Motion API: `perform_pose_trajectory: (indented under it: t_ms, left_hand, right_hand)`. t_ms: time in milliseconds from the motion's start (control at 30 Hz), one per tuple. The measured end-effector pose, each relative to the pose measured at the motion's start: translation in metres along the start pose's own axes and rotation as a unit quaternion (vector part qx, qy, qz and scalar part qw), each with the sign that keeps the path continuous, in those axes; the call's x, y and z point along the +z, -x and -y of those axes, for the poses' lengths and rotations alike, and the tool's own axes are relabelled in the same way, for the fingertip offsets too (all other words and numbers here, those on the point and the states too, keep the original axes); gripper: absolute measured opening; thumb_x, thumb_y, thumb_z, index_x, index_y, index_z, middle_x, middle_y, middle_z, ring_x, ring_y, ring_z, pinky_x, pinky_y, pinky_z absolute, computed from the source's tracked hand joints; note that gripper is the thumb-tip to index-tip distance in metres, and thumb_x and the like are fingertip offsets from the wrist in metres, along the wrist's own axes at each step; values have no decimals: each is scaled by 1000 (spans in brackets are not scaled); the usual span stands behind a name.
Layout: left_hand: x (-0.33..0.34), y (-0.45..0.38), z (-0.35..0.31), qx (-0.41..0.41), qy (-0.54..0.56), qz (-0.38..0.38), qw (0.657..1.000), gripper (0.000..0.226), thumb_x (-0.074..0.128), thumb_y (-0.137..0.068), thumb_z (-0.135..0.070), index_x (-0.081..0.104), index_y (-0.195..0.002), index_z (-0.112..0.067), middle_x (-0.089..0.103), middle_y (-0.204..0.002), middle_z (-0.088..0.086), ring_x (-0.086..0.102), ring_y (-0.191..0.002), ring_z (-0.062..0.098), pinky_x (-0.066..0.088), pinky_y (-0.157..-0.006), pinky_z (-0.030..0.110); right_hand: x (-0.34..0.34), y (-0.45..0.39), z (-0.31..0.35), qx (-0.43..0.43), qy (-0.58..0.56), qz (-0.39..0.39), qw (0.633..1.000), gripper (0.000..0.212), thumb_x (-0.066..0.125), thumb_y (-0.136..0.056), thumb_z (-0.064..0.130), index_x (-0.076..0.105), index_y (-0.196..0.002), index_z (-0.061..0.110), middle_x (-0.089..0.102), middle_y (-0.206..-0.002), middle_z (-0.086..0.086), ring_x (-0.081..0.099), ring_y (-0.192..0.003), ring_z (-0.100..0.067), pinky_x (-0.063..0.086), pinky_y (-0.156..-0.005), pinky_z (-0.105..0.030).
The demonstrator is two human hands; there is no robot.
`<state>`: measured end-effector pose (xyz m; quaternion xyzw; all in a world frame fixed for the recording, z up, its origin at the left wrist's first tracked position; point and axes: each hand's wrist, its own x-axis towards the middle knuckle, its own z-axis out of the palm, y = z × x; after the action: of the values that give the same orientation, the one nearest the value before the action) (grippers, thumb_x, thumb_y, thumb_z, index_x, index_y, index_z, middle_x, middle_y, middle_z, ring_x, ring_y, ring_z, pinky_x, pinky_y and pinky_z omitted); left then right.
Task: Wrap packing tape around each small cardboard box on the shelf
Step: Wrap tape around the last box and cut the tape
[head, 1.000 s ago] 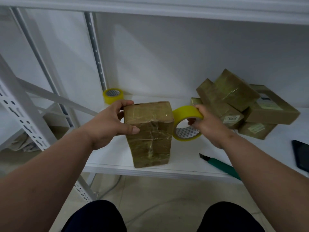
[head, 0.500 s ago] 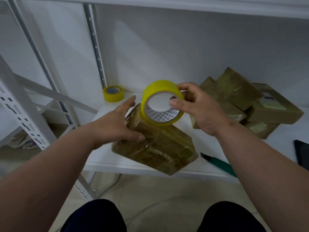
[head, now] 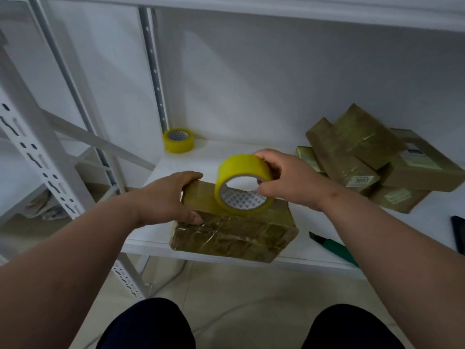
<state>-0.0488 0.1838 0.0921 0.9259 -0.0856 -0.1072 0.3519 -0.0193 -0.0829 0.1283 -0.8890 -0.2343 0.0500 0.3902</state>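
— What sort of place is this?

— A stockroom or packing area. White slotted-steel racking [head: 37, 157] stands against a plain white wall, with a white shelf [head: 314, 258] as the work surface.

— What else shows it?

— Taped brown parcels [head: 364, 157] with printed labels are piled at the shelf's back right, a spare roll of yellow tape [head: 178, 140] sits in its back left corner, and a green box cutter [head: 334, 248] lies at the front edge.

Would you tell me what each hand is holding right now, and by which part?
The right hand grips the tape roll by its far rim; the left hand holds the box at its left end.
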Motion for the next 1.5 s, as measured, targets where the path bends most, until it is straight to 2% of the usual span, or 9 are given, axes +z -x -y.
perform_pose_trajectory:
  t_ms: [133, 233, 500, 667, 900, 1067, 1167, 1367, 1500]
  left_hand:
    - [5, -2, 2, 11, 7, 1, 1000, 104, 88, -66, -28, 27, -150, -35, 40, -140, -11, 40, -129, 11, 33, -105, 28]
    - [9, -6, 3, 13, 20, 4, 1000, 105, 87, -69, -26, 23, -151, -39, 38, -140, -12, 38, -130, 11, 32, -107, 29]
    - [23, 7, 41, -33, 36, -14, 999, 104, 86, -70, -15, 24, -152, -33, 34, -146, -7, 37, -129, 13, 30, -108, 27]
    - [26, -2, 41, -30, 54, -8, 998, 103, 82, -74, -9, 20, -151, -41, 34, -143, -10, 38, -128, 13, 31, -104, 25]
    - [27, -7, 45, -2, 25, 30, 999, 101, 74, -84, -11, 7, -141, -61, 29, -139, -9, 42, -120, 13, 35, -97, 19]
    - [27, -9, 47, 24, -58, 60, 996, 94, 66, -91, -19, -6, -140, -56, 18, -147, -2, 35, -127, 17, 29, -106, 20]
    - [27, -10, 45, 14, -170, 85, 982, 89, 58, -95, -35, -16, -138, -54, -11, -159, 3, 17, -145, 28, 20, -116, 32]
    - [38, -15, 21, 60, -448, 4, 892, 94, 44, -87, -68, -15, -151, -34, -37, -153, -5, -22, -146, 20, -1, -118, 49]
    - [71, -20, 8, 89, -412, -9, 907, 88, 34, -91, -68, -14, -153, -28, -23, -158, -5, -14, -148, 17, -1, -120, 47]
  right_hand:
    - [-16, 7, -12, 11, 83, -8, 996, 57, 69, -72, 10, 49, -115, 41, 55, -91, 13, 57, -74, -4, 44, -54, -15]
    - [-23, 10, -22, 12, 99, -22, 995, 56, 67, -68, 6, 44, -108, 38, 51, -79, 1, 51, -60, -7, 42, -49, -24]
    - [-68, 34, -72, 67, 220, -26, 973, 38, 68, -72, 1, 59, -98, 28, 60, -95, 7, 59, -89, -16, 49, -74, -34]
    - [-55, 37, -95, 59, 247, -70, 965, 60, 58, -81, -6, 51, -131, 27, 47, -127, -1, 48, -113, -27, 41, -86, -34]
    - [-43, 36, -111, 72, 247, -56, 965, 68, 48, -82, -11, 49, -136, 30, 41, -131, -3, 48, -109, -27, 44, -83, -34]
    - [-32, 37, -123, 90, 281, -56, 954, 78, 49, -79, -11, 41, -140, 36, 37, -134, 1, 46, -108, -24, 41, -76, -30]
    - [-23, 36, -132, 104, 329, -19, 939, 86, 54, -77, -8, 33, -143, 41, 36, -129, 2, 44, -100, -19, 35, -69, -28]
    - [-4, 39, -148, 92, 370, 13, 924, 88, 54, -81, -3, 21, -148, 43, 41, -128, 0, 45, -93, -19, 36, -70, -29]
    - [-3, 43, -137, 110, 381, 67, 916, 91, 56, -83, 11, 6, -152, 40, 24, -155, 1, 30, -137, -25, 30, -105, -34]
